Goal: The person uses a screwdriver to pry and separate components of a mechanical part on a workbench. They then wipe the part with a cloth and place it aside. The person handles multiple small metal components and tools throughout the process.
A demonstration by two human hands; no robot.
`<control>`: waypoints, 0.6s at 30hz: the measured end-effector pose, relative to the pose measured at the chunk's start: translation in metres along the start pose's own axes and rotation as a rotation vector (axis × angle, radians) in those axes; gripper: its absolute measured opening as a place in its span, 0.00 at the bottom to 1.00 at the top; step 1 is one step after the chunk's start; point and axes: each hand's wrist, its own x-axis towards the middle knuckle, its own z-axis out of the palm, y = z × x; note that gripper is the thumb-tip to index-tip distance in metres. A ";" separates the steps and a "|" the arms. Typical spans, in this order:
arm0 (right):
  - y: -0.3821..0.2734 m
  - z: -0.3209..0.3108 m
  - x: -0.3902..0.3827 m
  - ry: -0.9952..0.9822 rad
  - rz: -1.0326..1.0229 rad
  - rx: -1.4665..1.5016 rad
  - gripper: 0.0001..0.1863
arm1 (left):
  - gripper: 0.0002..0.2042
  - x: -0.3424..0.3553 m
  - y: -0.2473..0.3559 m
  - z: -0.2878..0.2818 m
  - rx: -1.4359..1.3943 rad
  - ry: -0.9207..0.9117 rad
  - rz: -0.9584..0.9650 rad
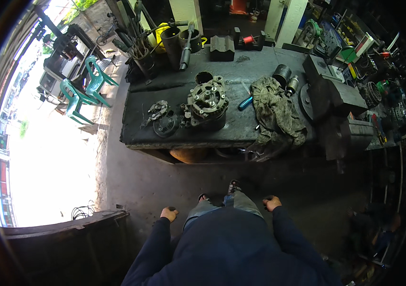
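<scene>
My left hand (169, 214) hangs beside my left leg, below the workbench, with curled fingers. My right hand (272, 204) hangs by my right leg, also curled. Both look closed; I cannot make out whether either holds anything. On the bench (141, 95) ahead stands a metal alternator-like assembly (207, 101) on a dark cylinder. Left of it lie a round slotted part (165, 125) and a smaller metal part (158, 109). To its right are a blue-handled tool (245, 103), a grimy rag (274, 109) hanging over the front edge, and cylindrical parts (292, 86).
A large bench vise (336, 114) sits at the right end. Tool containers (169, 45) and a grooved block (221, 47) line the back. Green plastic chairs (73, 97) stand outside at left, beside bright ground. A dark ledge (69, 229) is at lower left.
</scene>
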 end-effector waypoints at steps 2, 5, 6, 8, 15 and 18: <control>0.008 -0.013 0.012 -0.026 -0.001 -0.016 0.20 | 0.16 -0.013 0.041 -0.004 0.264 0.206 0.256; 0.036 -0.032 0.024 0.017 0.014 -0.083 0.22 | 0.13 -0.045 0.145 -0.034 0.273 0.533 0.486; 0.046 -0.037 0.027 0.038 0.044 -0.047 0.19 | 0.13 -0.060 0.188 -0.048 0.137 0.618 0.584; 0.061 -0.040 0.039 0.046 0.087 0.008 0.17 | 0.14 -0.098 0.275 -0.080 -0.023 0.743 0.761; 0.132 -0.032 0.080 0.107 0.117 0.034 0.17 | 0.10 -0.176 0.490 -0.153 0.214 0.843 1.341; 0.149 -0.013 0.091 0.114 0.132 0.195 0.17 | 0.14 -0.170 0.527 -0.168 0.442 0.786 1.384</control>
